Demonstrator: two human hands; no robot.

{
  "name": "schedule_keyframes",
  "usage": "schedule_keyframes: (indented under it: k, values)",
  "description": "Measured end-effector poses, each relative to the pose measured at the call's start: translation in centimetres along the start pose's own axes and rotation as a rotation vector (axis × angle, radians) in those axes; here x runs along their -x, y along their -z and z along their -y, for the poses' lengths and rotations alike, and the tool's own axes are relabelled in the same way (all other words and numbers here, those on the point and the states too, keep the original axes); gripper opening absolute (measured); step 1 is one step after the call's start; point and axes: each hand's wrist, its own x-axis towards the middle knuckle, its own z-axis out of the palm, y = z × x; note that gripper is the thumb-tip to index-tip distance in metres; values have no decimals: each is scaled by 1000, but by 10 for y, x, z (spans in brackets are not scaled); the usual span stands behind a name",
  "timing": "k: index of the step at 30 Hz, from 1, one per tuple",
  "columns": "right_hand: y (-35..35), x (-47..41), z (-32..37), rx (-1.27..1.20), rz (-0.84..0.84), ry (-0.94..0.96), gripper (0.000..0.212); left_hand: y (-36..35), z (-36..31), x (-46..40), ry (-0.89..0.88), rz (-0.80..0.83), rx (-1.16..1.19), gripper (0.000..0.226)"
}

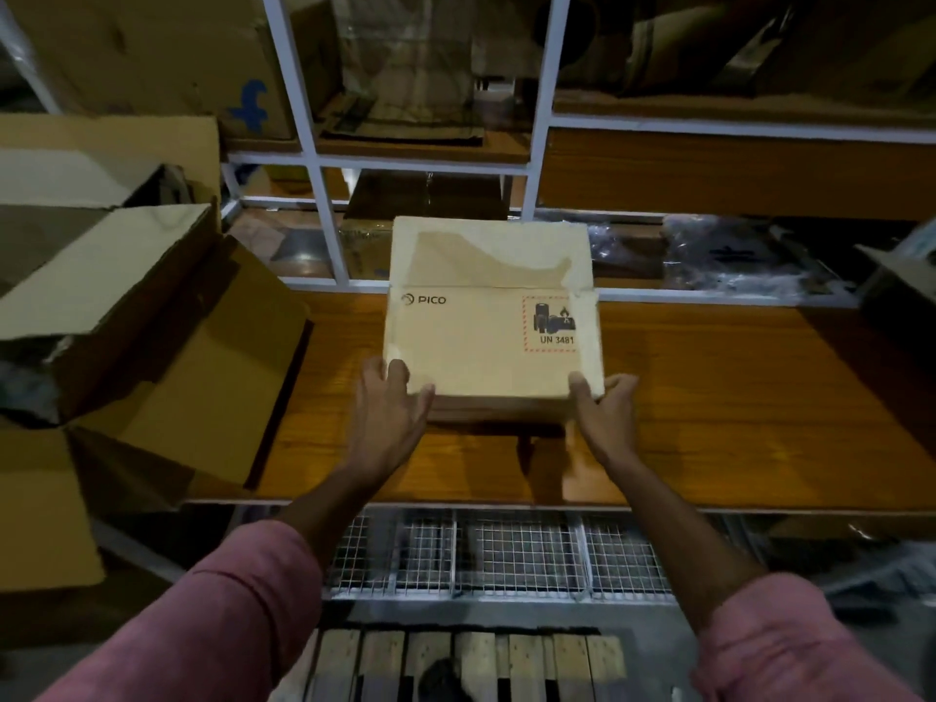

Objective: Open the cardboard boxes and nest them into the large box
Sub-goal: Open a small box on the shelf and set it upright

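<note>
Dim storeroom shelving with white uprights backs a wooden table, on which a closed PICO box lies flat at centre. Left hand and right hand take the box at its two near corners, thumbs over the top face and the remaining fingers against the near side; how far those fingers wrap underneath cannot be seen. Each grip is thus partly closed on a corner and holds only the box. Paired corner holds of this kind probably serve to steady or draw the box toward the person before opening, since equal purchase on both sides keeps it from twisting.

Orientation: the printed face is uppermost, with the logo reading upright to the wearer and the red hazard label at the right. A seam crosses the top from left to right, beyond which a far flap appears slightly raised and torn at its right end. No long axis is evident: the top looks roughly square, and the wide lens prevents a firmer reading.

Large box stands open at the left, well apart from the PICO box, its flaps spread and its mouth tilted toward the table, presumably ready to receive smaller boxes.
</note>
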Motion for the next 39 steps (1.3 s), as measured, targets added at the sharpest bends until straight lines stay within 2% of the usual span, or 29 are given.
schedule_keyframes:
  k: [2, 5, 9, 11, 14, 17, 19, 21, 23, 27, 31, 34, 36, 37, 39]
  values:
    - [6, 13, -11, 24, 31, 4, 49, 5, 0, 17, 9, -10, -12, 30]
    - [10, 28, -21, 128, 68, 9, 49, 10, 2, 36, 19, 74, -56, 27]
    - [-1, 32, -34, 391, 127, -63, 33, 10, 2, 47, 69, 269, -168, 47]
    - [-14, 11, -67, 455, 186, -123, 41, 8, 8, 46, 57, 403, -247, 47]
    - [-34, -11, -96, 542, 215, -153, 69, 6, 14, 44, 53, 544, -326, 52]
    - [-39, 2, -74, 566, 185, -123, 55, 8, 13, 36, 9, 440, -308, 61]
    - [-34, 32, -27, 515, 59, -59, 48, 12, 10, 25, -22, 293, -270, 51]
    - [-38, 41, -10, 436, -104, 2, 39, 14, 10, 11, -79, 140, -244, 39]
    - [-41, 42, 1, 369, -190, 52, 35, 15, 9, -4, -144, 45, -269, 34]
    - [-45, 29, 13, 328, -230, 226, 36, 16, 8, -26, -193, -29, -273, 37]
    - [-47, 16, 35, 473, -334, 372, 44, 10, 11, -43, -252, -97, -282, 52]
    - [-48, 9, 53, 505, -391, 511, 31, 11, 10, -58, -295, -74, -255, 40]
    - [-45, 5, 70, 469, -364, 584, 24, 19, 4, -65, -344, -69, -143, 48]
    - [-43, 1, 78, 449, -283, 582, 27, 25, -1, -69, -340, -51, -115, 50]
    - [-37, -9, 96, 466, -13, 456, 27, 33, -10, -75, -303, 34, -185, 42]
